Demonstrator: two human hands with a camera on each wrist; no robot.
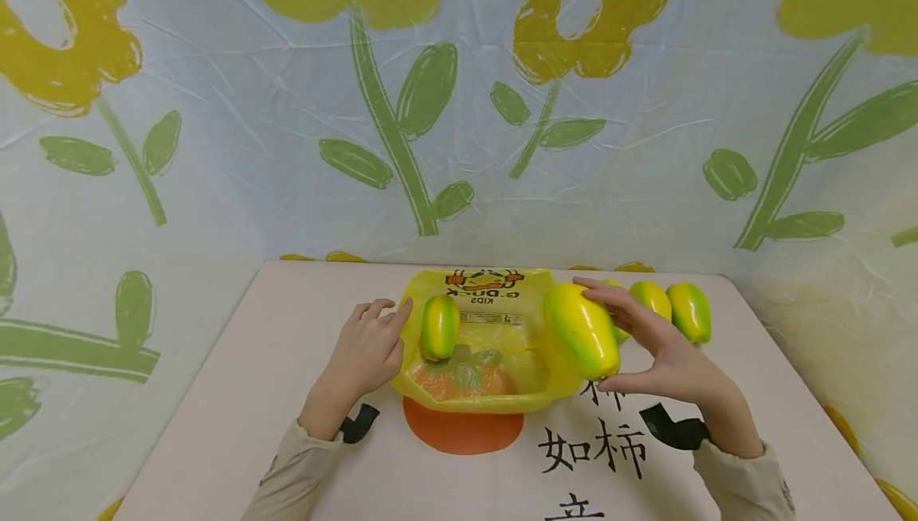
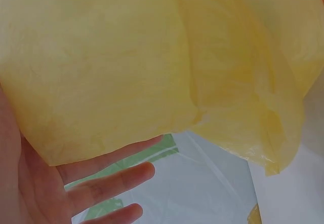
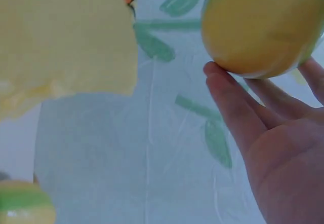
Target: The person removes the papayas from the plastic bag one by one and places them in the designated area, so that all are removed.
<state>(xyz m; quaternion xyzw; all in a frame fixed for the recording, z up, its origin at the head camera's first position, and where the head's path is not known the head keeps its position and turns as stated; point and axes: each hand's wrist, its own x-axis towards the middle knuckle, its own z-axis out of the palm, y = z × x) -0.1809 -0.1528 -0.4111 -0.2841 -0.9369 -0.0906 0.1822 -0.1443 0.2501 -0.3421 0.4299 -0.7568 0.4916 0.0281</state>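
Note:
A yellow plastic bag (image 1: 502, 330) printed with a duck lies at the table's middle, its mouth toward me. My left hand (image 1: 390, 322) holds the bag's left edge; in the left wrist view the bag film (image 2: 152, 67) drapes over that hand (image 2: 101, 183), whose fingers lie nearly straight. A yellow-green fruit (image 1: 440, 327) sits upright on the bag beside the left fingertips. My right hand (image 1: 610, 334) grips a larger yellow-green fruit (image 1: 577, 326) between thumb and fingers, above the bag's right edge. In the right wrist view this fruit (image 3: 260, 26) rests on the fingertips (image 3: 230, 95).
Two more yellow-green fruits (image 1: 650, 298) (image 1: 690, 312) lie on the table (image 1: 251, 393) behind my right hand, a third half hidden by it. The tabletop has an orange disc (image 1: 462, 432) and black characters. A flower-print cloth (image 1: 459, 107) hangs behind and at both sides.

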